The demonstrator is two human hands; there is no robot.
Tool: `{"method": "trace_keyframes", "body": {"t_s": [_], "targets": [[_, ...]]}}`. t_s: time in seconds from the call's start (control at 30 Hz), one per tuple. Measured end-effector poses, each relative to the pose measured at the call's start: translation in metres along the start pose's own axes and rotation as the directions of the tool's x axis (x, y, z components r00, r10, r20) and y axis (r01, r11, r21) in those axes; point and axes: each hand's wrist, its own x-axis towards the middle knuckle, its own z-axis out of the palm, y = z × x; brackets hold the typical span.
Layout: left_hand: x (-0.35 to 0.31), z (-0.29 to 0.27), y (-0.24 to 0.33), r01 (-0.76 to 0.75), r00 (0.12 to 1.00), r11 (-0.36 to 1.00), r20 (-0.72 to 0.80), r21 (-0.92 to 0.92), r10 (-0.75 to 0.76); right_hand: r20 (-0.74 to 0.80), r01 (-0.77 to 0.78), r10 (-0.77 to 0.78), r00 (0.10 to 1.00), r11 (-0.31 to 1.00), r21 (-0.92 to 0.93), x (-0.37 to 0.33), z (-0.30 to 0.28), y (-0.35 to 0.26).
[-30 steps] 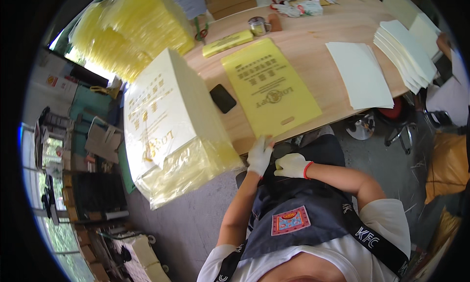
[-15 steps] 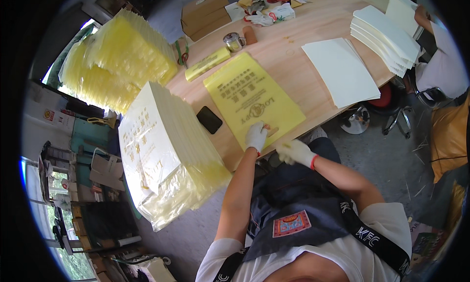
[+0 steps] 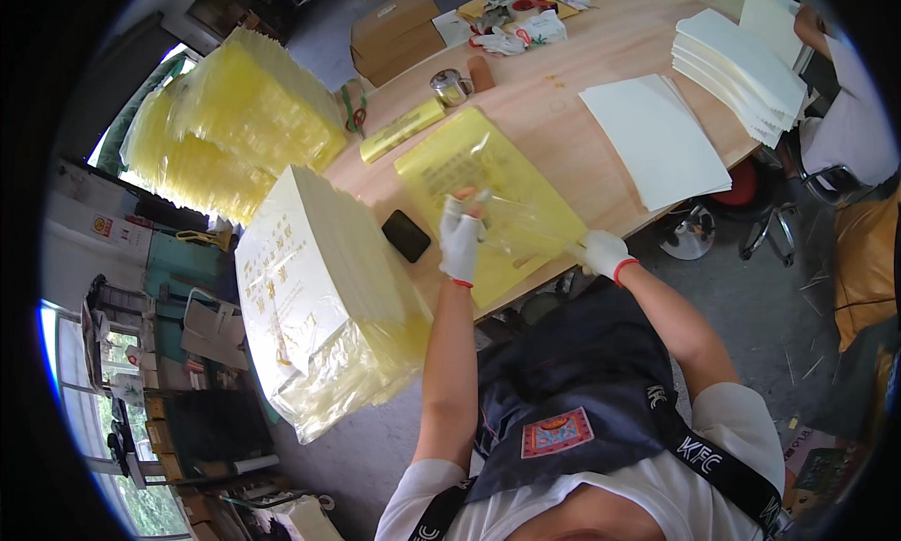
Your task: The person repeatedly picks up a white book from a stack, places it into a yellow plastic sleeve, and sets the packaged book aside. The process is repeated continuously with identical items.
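Observation:
A clear yellow plastic bag [image 3: 526, 227] is stretched between my two white-gloved hands, its top layer lifted and wrinkled. My left hand [image 3: 460, 241] pinches one side of it over the middle of the flat pile of yellow bags [image 3: 450, 161]. At the lower right corner of that pile, by the table edge, my right hand [image 3: 603, 253] grips the other side. Just left of my left hand a black phone [image 3: 406, 236] lies on the table. Further left stands a tall stack of white printed sleeves [image 3: 286, 288] wrapped in clear film.
Bundled yellow bags [image 3: 239, 119] rise at the far left. A rolled yellow bag [image 3: 402, 130], scissors [image 3: 356, 119] and a metal mug [image 3: 450, 87] sit farther back, near a cardboard box [image 3: 394, 36]. White sheets [image 3: 652, 137] lie to the right, where another person's arm [image 3: 813, 30] shows.
My left hand has moved up and slightly left, lifting the top bag's layer. My right hand has come to the bag's lower right corner and closed on it.

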Motion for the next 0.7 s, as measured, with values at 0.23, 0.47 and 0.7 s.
{"method": "trace_keyframes", "body": {"t_s": [0.23, 0.47, 0.7], "targets": [[-0.049, 0.092, -0.004, -0.581, 0.808, 0.57, 0.495, 0.581, 0.32, -0.446, 0.459, -0.43, 0.785, 0.887, -0.05, 0.034, 0.038, -0.043], [-0.105, 0.102, -0.005, -0.663, 0.733, 0.443, 0.642, 0.603, 0.223, -0.431, 0.681, -0.546, 0.719, 0.676, 0.28, 0.035, 0.042, -0.034], [-0.066, 0.027, -0.065, -0.022, 0.996, 0.839, 0.086, 0.544, -0.03, -0.666, 0.212, -0.473, 0.577, 0.874, -0.437, -0.007, -0.02, 0.095]]}}
